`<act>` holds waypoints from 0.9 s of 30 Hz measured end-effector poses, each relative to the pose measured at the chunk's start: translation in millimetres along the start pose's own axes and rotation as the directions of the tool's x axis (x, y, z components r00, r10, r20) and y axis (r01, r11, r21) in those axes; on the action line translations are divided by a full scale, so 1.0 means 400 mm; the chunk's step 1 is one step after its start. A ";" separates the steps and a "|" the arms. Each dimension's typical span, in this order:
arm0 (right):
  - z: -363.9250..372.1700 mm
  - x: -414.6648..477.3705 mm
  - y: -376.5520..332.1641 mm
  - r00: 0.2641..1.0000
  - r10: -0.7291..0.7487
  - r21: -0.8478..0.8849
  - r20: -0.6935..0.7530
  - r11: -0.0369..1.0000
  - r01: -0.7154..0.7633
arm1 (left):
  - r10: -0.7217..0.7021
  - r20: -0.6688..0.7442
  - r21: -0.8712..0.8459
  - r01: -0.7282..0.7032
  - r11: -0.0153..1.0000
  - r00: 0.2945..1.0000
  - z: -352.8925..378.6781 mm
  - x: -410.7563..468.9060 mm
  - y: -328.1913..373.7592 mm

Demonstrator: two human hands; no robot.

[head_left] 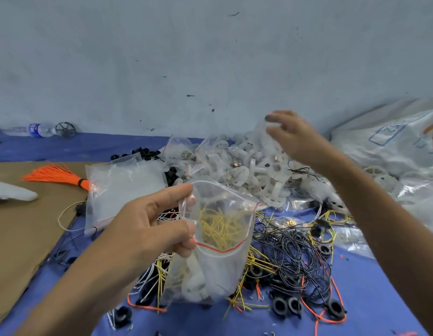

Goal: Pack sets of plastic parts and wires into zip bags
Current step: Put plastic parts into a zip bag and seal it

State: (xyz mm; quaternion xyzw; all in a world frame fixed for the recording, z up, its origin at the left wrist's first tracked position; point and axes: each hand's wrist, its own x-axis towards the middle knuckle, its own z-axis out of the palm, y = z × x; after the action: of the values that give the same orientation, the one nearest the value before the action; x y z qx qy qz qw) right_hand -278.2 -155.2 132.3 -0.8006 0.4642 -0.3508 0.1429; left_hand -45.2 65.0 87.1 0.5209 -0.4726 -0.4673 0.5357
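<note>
Over the blue cloth, the zip bag is held up, its mouth rim pinched by the left hand; yellow wires are seen inside. Its film is judged light, limp and slippery, best gripped at the stiffer zip strip. Above the white plastic parts, the right hand is blurred; its grip cannot be told.

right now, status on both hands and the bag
Left hand holds clear red-striped zip bag open, yellow wires inside. Right hand over white plastic wheel pile, grip blurred. Nothing blocking bag mouth.
</note>
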 end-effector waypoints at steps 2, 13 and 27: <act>-0.068 -0.022 -0.066 0.995 -0.025 0.184 -0.092 0.982 0.042 | -0.007 -0.005 -0.009 0.007 1.000 1.000 0.006 0.008 0.001; -0.158 -0.171 -0.292 0.967 -0.245 0.616 0.067 0.773 0.153 | -0.036 0.040 -0.004 0.036 0.999 0.999 0.007 0.003 0.013; -0.030 -0.240 -0.327 0.704 -0.344 -0.012 0.621 0.894 0.448 | 0.026 0.096 0.138 -0.039 0.990 0.995 0.006 -0.028 0.028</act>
State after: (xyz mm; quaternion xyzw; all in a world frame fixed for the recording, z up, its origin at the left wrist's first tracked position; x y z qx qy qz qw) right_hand -233.3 -3.9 172.3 -0.9596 0.2374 -0.0605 0.1387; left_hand -48.7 76.1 98.2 0.5267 -0.5372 -0.4482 0.4829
